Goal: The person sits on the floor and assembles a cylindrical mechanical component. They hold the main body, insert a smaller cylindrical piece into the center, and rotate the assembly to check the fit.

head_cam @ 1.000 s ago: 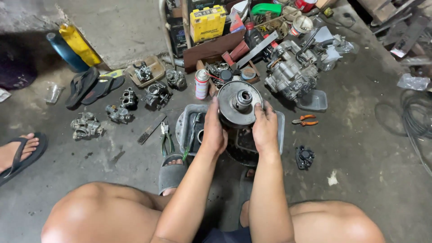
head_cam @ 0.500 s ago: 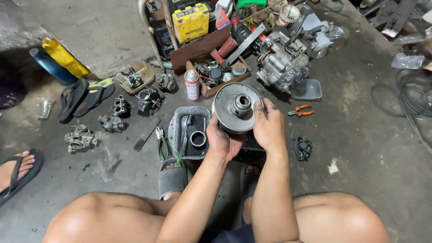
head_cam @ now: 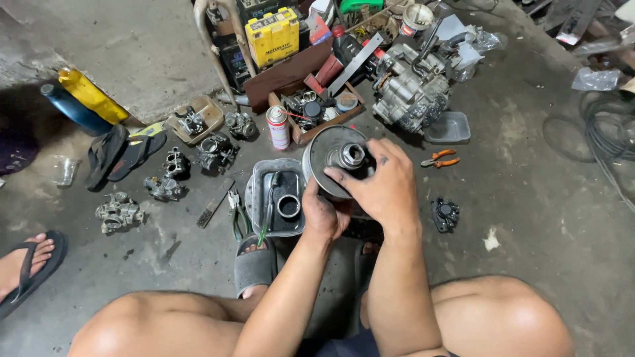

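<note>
Grey metal pulley disc [head_cam: 331, 158] is held over the concrete floor [head_cam: 529, 198], just beside the metal tray [head_cam: 259, 198]: cupped from below by the left hand [head_cam: 324, 215], steadied across its face by the right hand [head_cam: 380, 185], hub upward.

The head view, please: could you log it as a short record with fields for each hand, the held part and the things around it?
view: head camera, looking down at a concrete floor
left hand: grips the lower left rim of the round metal pulley
right hand: lies over the pulley's right side, fingers at its hub
round metal pulley: held above the floor
grey tray: left of the pulley, holds a metal ring
spray can: upright behind the tray
orange pliers: on the floor, right of the hands
</note>
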